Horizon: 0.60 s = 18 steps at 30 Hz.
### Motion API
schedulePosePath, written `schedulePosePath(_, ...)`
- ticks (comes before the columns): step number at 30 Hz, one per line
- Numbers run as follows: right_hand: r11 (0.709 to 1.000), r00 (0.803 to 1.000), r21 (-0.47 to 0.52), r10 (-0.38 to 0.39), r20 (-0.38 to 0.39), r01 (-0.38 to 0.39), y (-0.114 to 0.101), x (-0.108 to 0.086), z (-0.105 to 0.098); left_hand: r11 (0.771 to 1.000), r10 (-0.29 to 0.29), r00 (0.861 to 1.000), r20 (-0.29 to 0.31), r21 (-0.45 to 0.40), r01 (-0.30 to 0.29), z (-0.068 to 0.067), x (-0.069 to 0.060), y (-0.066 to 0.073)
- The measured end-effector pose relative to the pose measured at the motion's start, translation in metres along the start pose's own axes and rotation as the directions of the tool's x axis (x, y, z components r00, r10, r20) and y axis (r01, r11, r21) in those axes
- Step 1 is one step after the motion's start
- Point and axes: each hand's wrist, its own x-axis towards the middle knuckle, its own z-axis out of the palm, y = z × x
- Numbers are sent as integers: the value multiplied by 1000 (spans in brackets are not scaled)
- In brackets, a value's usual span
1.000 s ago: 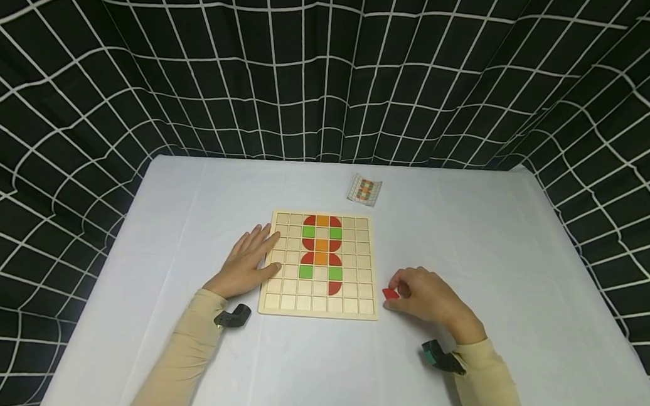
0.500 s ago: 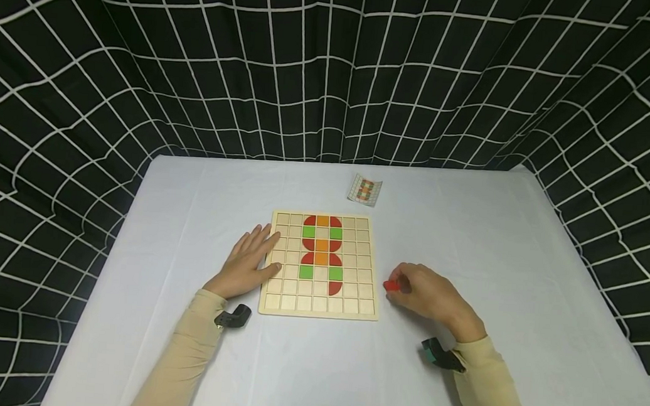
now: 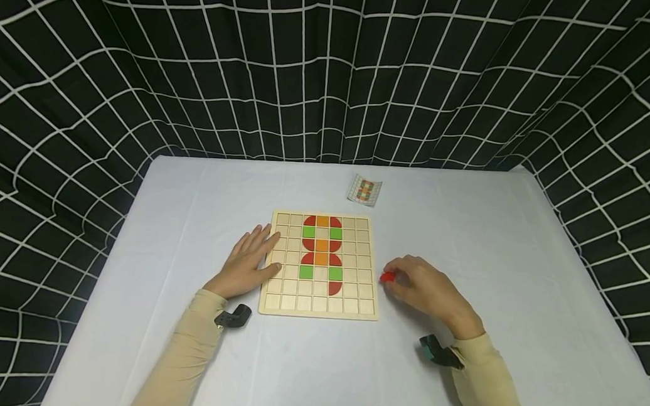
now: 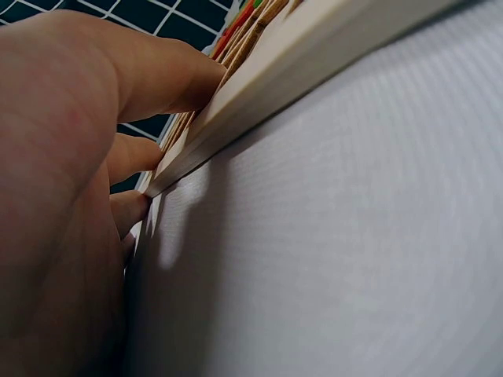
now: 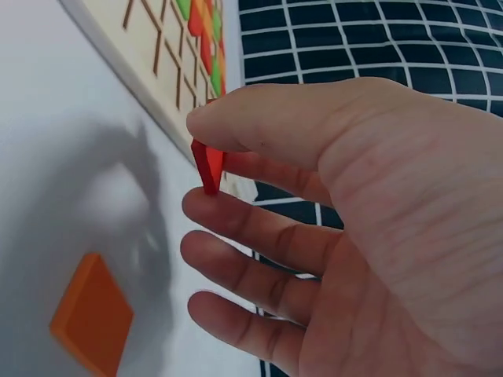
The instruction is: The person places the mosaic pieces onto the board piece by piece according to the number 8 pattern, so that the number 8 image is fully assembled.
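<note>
A square wooden grid board [image 3: 365,297] lies flat on the table, with red, orange and green tiles set in its middle columns. My left hand [image 3: 245,266] rests on the board's left edge, fingers spread and straight; the left wrist view has the fingertips on the board's rim [image 4: 251,98]. Just off the right edge, my right hand [image 3: 429,290] pinches a red tile [image 3: 388,276] between thumb and fingers. The right wrist view shows that red tile [image 5: 209,165] held on edge above the cloth; the thumb partly covers it, so its full shape is hidden.
An orange tile [image 5: 93,314] lies on the cloth below my right hand, hidden in the head view. Behind the board sits a small printed card [image 3: 365,190] with a coloured grid pattern. Black curtains with white grid lines [image 3: 334,71] surround the white table [image 3: 190,187].
My right hand has moved slightly away from me and left, toward the board, and the red tile has turned between its fingers. The left hand and board have stayed still.
</note>
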Motion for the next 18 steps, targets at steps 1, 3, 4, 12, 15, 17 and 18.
schedulePosePath(1,1000,1000,4,4,-2,-4,-1,1,-1,1000,0,1000,0,-1,0,0,0,0)
schedulePosePath(3,1000,1000,13,11,-5,-11,-4,2,-2,1000,1,1000,0,-1,-1,0,0,0)
schedulePosePath(4,1000,1000,16,7,-7,-7,-5,3,-3,1000,0,1000,1,-2,0,0,0,0)
schedulePosePath(12,998,999,29,-49,-14,49,-23,11,-7,1000,-6,1000,4,1,6,0,-1,2)
schedulePosePath(15,996,997,41,-79,-10,79,-33,15,-9,1000,-7,1000,3,0,7,0,-1,2)
schedulePosePath(17,993,994,46,-109,-6,109,-41,18,-9,1000,-9,1000,2,0,9,0,0,1)
schedulePosePath(18,991,991,38,-130,-3,130,-45,20,-8,1000,-10,1000,2,-1,10,0,0,1)
